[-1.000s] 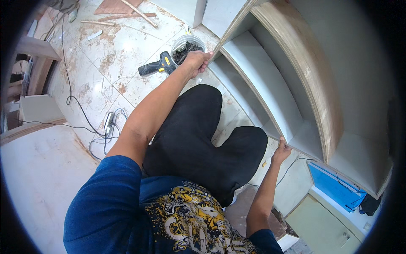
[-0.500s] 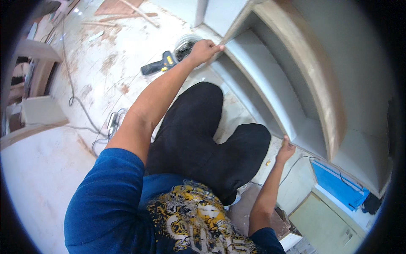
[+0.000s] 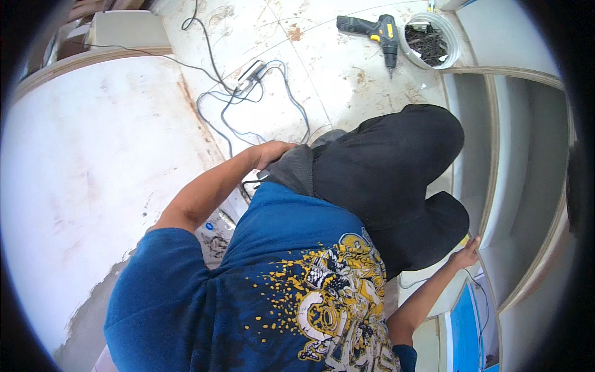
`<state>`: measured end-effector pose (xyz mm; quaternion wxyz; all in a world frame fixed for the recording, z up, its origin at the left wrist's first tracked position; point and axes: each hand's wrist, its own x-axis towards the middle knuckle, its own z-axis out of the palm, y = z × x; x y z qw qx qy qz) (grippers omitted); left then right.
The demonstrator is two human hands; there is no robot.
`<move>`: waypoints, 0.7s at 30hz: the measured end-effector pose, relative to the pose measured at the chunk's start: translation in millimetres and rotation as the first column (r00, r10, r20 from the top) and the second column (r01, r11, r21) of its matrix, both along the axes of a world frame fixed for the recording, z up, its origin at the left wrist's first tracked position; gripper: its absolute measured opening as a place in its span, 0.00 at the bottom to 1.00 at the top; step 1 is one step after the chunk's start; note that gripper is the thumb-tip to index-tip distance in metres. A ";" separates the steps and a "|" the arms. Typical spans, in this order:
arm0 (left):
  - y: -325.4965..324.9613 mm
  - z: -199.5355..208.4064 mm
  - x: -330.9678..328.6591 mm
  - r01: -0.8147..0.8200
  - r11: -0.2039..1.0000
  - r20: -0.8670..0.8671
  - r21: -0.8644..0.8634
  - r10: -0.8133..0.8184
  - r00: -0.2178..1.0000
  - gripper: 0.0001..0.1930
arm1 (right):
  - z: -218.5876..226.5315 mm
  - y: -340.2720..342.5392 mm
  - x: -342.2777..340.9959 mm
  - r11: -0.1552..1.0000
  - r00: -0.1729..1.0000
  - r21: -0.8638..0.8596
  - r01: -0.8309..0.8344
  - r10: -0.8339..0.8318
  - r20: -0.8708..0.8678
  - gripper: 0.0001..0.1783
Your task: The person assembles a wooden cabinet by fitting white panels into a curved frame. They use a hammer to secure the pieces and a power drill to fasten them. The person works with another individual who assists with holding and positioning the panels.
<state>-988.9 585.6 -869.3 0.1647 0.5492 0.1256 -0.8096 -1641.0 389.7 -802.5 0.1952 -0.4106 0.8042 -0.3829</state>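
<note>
Leaving shelf unit [image 3: 494,155], left hand [image 3: 271,152] now reaching to hip of black trousers [image 3: 384,167], fingers hidden, state untellable. Right hand [image 3: 463,255] touching unit's front edge, pinch unclear; unit standing just beyond fingertips, seemingly having one-handed contact only.

Shows dirt smears [image 3: 295,32] across the tile floor [image 3: 334,68]; carries looping cables [image 3: 238,92] and a power strip [image 3: 250,70] ahead of the left fingers [image 3: 282,147]; farther ahead and to their right, bears a drill [image 3: 387,38] lying just beside an upright bucket [image 3: 455,39].
</note>
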 end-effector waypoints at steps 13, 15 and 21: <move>-9.6 0.9 7.9 0.054 0.995 0.001 -0.088 -0.054 0.999 0.24 | -13.1 -7.0 1.2 0.951 0.987 -0.307 0.039 0.011 0.158 0.17; -40.1 28.1 6.1 0.164 0.984 0.038 -0.067 -0.162 0.986 0.25 | -14.5 -7.3 -0.1 0.945 0.987 -0.324 0.035 0.018 0.160 0.17; -245.8 7.0 -19.1 0.821 0.355 0.821 -0.448 -0.200 0.535 0.28 | -12.9 3.7 -11.7 0.985 0.998 -0.164 0.053 -0.044 0.055 0.19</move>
